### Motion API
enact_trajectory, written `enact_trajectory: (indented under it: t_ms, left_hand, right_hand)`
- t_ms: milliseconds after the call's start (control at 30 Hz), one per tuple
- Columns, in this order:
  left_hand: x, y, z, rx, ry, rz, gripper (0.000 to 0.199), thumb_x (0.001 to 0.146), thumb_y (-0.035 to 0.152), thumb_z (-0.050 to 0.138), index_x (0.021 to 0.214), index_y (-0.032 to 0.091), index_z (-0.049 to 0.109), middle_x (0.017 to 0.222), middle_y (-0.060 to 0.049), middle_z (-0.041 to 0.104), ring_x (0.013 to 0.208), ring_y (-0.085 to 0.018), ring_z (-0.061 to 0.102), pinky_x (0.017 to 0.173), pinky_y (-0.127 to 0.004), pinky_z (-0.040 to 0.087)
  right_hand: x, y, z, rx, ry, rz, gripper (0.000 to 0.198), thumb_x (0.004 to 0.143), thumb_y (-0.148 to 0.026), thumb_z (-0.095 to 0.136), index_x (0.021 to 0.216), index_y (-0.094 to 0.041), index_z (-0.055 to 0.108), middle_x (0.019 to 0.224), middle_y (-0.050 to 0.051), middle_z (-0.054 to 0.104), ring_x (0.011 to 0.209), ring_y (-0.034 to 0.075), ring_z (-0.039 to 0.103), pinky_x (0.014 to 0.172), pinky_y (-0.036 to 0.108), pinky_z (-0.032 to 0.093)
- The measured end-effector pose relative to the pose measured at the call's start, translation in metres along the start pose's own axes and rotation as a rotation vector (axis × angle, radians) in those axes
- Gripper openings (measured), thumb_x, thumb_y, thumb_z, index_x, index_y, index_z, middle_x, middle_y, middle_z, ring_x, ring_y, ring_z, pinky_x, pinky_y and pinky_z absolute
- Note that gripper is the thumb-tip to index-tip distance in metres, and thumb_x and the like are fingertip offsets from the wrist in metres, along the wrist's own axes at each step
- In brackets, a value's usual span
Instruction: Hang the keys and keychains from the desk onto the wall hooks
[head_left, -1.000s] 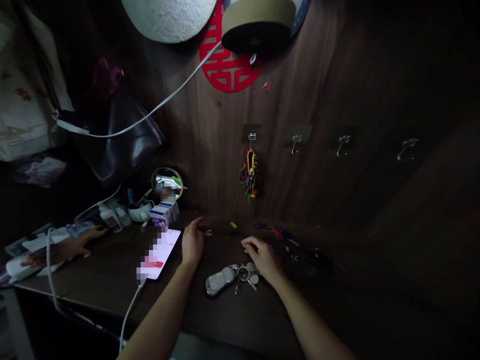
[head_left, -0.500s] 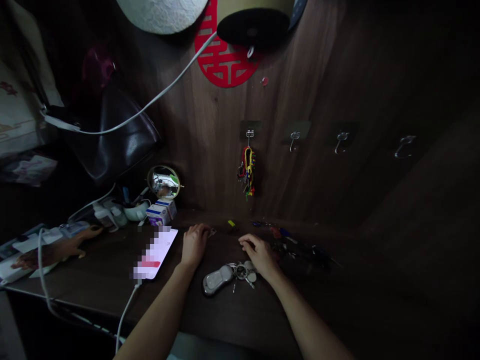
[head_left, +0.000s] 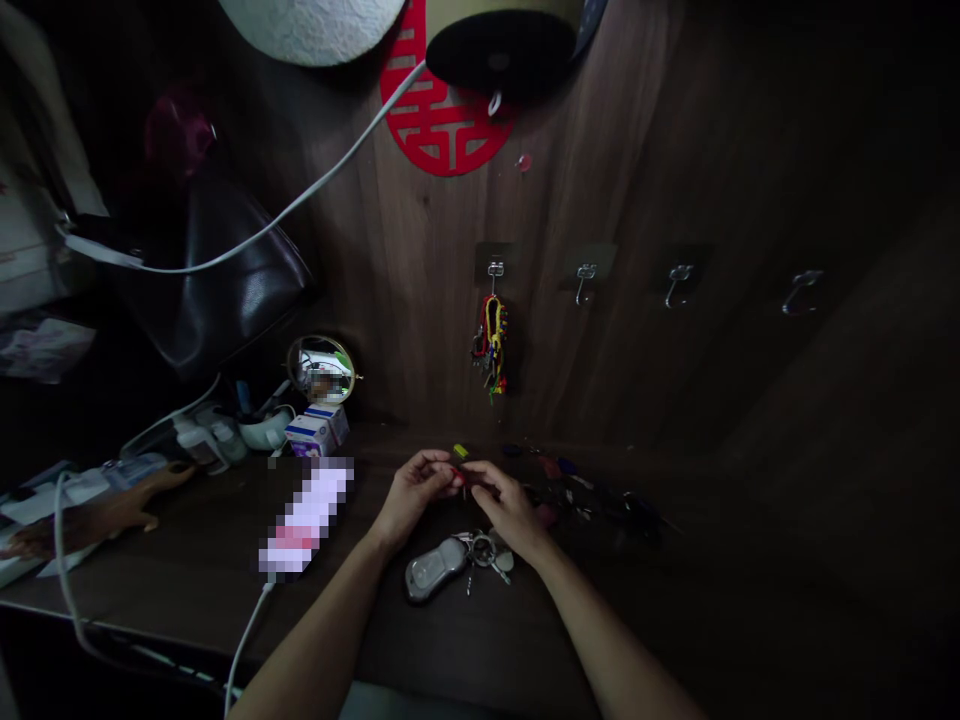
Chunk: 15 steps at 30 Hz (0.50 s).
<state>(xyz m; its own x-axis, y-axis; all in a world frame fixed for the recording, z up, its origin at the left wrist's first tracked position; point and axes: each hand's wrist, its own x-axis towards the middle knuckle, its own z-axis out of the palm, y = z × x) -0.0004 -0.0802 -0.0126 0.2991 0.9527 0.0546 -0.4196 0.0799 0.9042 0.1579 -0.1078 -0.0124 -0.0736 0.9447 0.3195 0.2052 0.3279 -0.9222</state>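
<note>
My left hand (head_left: 416, 492) is closed in a pinch on a small red thing (head_left: 457, 476), whose kind I cannot make out. A thin pale piece shows just below it. The fingertips of my right hand (head_left: 511, 505) meet the red thing from the other side; whether they grip it too is hard to see. Below both hands lies a grey car-shaped key fob (head_left: 436, 570) with a ring of keys (head_left: 484, 549). Just behind the fingers is a small yellow-green piece (head_left: 460, 451). Dark keys and tags (head_left: 570, 485) are scattered right of my right hand.
On the wall hang several metal hooks (head_left: 582, 285), one bearing a colourful bunch of keys (head_left: 491, 345). To the left lie a lit phone (head_left: 307, 515) on a white cable (head_left: 241, 640), small boxes (head_left: 315, 432), a round mirror (head_left: 322, 370) and a wooden animal figure (head_left: 97, 512).
My left hand has moved right and now pinches the red thing. My right hand has shifted slightly left, so the fingertips of both hands meet. The key fob stays on the tabletop.
</note>
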Motion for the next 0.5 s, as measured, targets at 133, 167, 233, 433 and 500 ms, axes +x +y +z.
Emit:
enact_trajectory:
  t_ms: [133,167,233,433,500]
  left_hand:
    - [0.001,0.000,-0.002,-0.091,0.001,-0.005,0.034,0.065,0.027,0.075,0.091,0.016,0.056,0.072,0.000,0.065,0.070,-0.011,0.063,0.068,-0.022,0.050]
    - [0.001,0.000,-0.003,-0.105,0.002,-0.005,0.033,0.065,0.026,0.075,0.091,0.016,0.056,0.072,0.000,0.065,0.071,-0.011,0.063,0.068,-0.021,0.050]
    - [0.002,0.001,-0.004,-0.128,0.009,-0.003,0.032,0.065,0.025,0.075,0.091,0.016,0.056,0.073,0.000,0.065,0.070,-0.010,0.063,0.067,-0.020,0.050]
    - [0.004,0.003,-0.008,-0.129,0.137,0.042,0.032,0.060,0.027,0.077,0.085,0.017,0.058,0.069,0.004,0.062,0.066,-0.007,0.059,0.067,-0.018,0.047]
    - [0.004,0.004,-0.009,-0.124,0.175,0.054,0.032,0.060,0.028,0.076,0.084,0.017,0.058,0.068,0.004,0.061,0.064,-0.007,0.058,0.064,-0.017,0.046]
  right_hand:
    - [-0.002,-0.008,0.000,0.189,-0.097,0.124,0.030,0.078,-0.025,0.054,0.107,-0.026,0.060,0.093,0.003,0.069,0.093,0.020,0.062,0.085,0.035,0.044]
    - [-0.002,-0.009,0.000,0.240,-0.118,0.140,0.031,0.077,-0.026,0.056,0.108,-0.026,0.059,0.092,0.002,0.069,0.092,0.020,0.062,0.086,0.035,0.044]
    - [-0.002,-0.009,0.001,0.333,-0.137,0.161,0.032,0.077,-0.027,0.058,0.109,-0.027,0.059,0.088,0.002,0.069,0.089,0.018,0.063,0.085,0.033,0.044]
    - [0.000,0.001,0.002,0.403,-0.028,0.204,0.030,0.070,-0.030,0.067,0.099,-0.023,0.062,0.076,-0.002,0.065,0.065,0.013,0.065,0.061,0.024,0.050]
    - [0.001,0.004,0.001,0.385,0.019,0.181,0.024,0.069,-0.032,0.068,0.091,-0.021,0.064,0.074,-0.001,0.066,0.062,0.013,0.064,0.056,0.023,0.049]
